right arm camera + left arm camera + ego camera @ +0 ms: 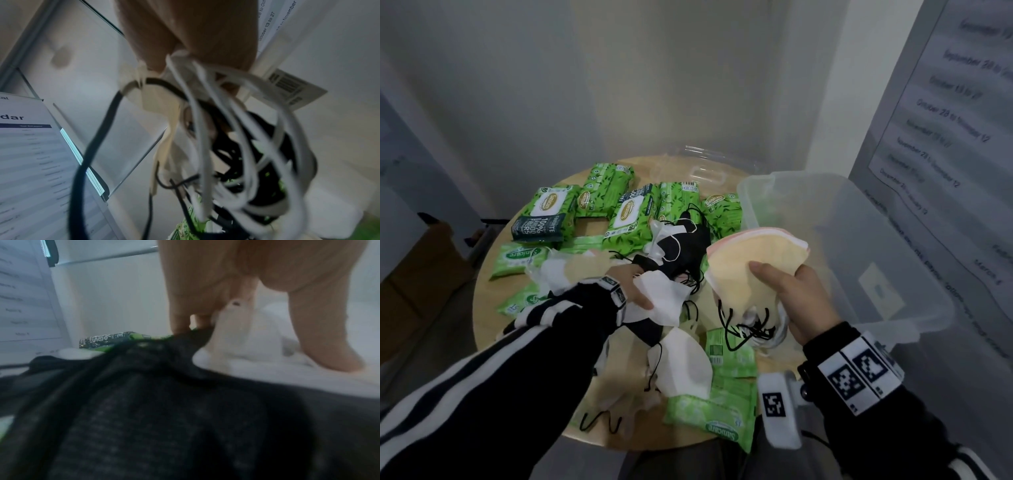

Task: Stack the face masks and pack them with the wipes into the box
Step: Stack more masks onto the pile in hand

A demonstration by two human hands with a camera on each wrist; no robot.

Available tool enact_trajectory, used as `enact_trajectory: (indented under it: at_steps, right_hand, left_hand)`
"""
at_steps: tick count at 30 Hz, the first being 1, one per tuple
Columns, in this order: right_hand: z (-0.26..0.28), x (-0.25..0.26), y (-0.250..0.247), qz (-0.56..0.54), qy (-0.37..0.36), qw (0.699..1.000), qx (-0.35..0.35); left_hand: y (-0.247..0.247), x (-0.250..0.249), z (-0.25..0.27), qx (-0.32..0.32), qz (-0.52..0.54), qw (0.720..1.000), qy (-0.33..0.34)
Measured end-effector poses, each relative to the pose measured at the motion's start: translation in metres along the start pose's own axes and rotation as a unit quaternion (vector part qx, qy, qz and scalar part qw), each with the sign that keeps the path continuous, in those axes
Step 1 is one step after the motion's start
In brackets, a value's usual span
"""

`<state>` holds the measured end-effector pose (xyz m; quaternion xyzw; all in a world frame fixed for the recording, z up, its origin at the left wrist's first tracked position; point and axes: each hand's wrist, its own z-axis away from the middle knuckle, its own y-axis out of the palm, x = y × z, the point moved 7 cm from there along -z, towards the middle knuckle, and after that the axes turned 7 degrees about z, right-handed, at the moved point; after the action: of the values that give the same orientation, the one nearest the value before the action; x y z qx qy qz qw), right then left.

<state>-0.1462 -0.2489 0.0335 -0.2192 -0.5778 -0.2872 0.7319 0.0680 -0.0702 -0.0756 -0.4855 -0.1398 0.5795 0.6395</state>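
My right hand (774, 277) holds a stack of yellow and pink face masks (753, 253) beside the near left corner of the clear plastic box (893, 301), thumb on top. In the right wrist view that hand (195, 40) grips the stack's end, with white and black ear loops (226, 129) dangling. My left hand (637, 284) pinches a white mask (667, 298) on the pile at the table's middle. In the left wrist view its fingers (185, 313) and thumb hold the white mask (236, 350) above a black mask (164, 402). Green wipes packs (626, 216) lie behind.
The round wooden table (482, 308) is strewn with loose masks: black ones (681, 246) and a white one (681, 370). Small wipes packs (712, 411) lie at the front edge. The box's clear lid (705, 164) rests at the back. A printed sheet (945, 120) hangs on the right.
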Motion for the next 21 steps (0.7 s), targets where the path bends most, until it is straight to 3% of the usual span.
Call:
enact_trajectory:
  at_steps: [3, 5, 7, 9, 11, 14, 17, 21]
  right_hand:
    - [0.000, 0.000, -0.001, 0.001, -0.005, 1.000, 0.003]
    - [0.001, 0.000, -0.001, 0.003, -0.008, 1.000, 0.004]
    - [0.001, 0.000, -0.001, 0.006, -0.011, 1.000, 0.003]
    - [0.001, 0.001, 0.000, 0.008, -0.014, 1.000, 0.000]
    - [0.002, 0.002, 0.002, 0.007, -0.013, 1.000, 0.000]
    - [0.004, 0.002, 0.006, 0.001, -0.006, 1.000, 0.003]
    - [0.007, 0.000, 0.008, 0.004, 0.001, 1.000, 0.005]
    - [0.011, 0.001, 0.004, -0.004, 0.000, 1.000, 0.004]
  left_hand:
    - [-0.006, -0.002, 0.002, -0.042, 0.013, 0.999, 0.002]
    - [-0.018, -0.003, 0.007, -0.065, 0.084, 0.994, 0.010]
    - [-0.035, -0.001, 0.019, -0.085, 0.252, 0.964, 0.021]
    - [-0.042, -0.011, 0.036, -0.049, 0.352, 0.932, 0.067]
    - [-0.030, -0.028, 0.048, 0.034, 0.302, 0.947, 0.106]
    - [0.005, -0.049, 0.060, 0.117, 0.098, 0.976, 0.155]
    - [0.047, -0.064, 0.066, 0.172, -0.043, 0.955, 0.239]
    - [0.082, -0.070, 0.063, 0.151, -0.196, 0.926, 0.286]
